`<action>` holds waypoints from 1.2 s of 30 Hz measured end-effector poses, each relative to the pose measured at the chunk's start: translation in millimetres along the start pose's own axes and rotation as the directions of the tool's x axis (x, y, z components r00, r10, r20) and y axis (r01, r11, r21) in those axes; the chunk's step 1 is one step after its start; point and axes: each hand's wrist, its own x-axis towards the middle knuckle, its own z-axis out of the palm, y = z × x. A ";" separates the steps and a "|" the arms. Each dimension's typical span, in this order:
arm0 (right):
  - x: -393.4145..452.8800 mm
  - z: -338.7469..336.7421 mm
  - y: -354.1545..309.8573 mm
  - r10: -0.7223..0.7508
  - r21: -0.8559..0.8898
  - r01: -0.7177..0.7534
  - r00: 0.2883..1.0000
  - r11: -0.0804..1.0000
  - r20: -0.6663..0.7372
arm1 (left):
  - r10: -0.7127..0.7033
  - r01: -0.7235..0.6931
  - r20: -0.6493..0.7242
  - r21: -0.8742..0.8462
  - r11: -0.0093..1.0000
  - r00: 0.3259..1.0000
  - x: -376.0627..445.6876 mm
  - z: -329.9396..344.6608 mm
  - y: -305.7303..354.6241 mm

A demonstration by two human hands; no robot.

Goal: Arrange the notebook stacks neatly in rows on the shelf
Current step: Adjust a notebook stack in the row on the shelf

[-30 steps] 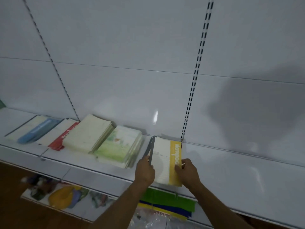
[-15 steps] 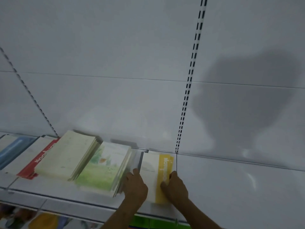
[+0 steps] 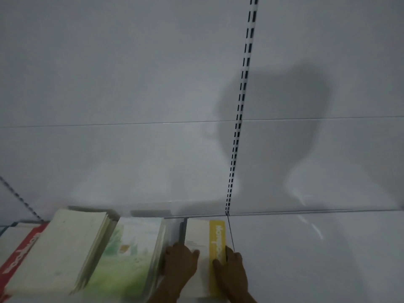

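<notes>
- Gripping the yellow-banded notebook stack (image 3: 203,239) at its near end, my left hand (image 3: 180,262) is curling round the left edge with the thumb lying on the cover.
- My right hand (image 3: 232,270) is holding the right edge, thumb pressing on the yellow band.
- That stack is lying flat on the white shelf (image 3: 306,248) at 6 o'clock, its far end near the back panel (image 3: 131,84).
- At 7 o'clock the green-cover stack (image 3: 129,254) is sitting just beside it, tilted.
- Toward 8 o'clock the cream stack (image 3: 63,248) is overlapping the red-edged notebook (image 3: 20,252).
</notes>
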 end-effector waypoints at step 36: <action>-10.1 -18.0 -12.6 -0.111 0.646 0.167 0.986 0.745 -0.127 | 0.366 -0.280 -0.127 -0.871 0.404 0.922 -12.1 -7.2 -23.1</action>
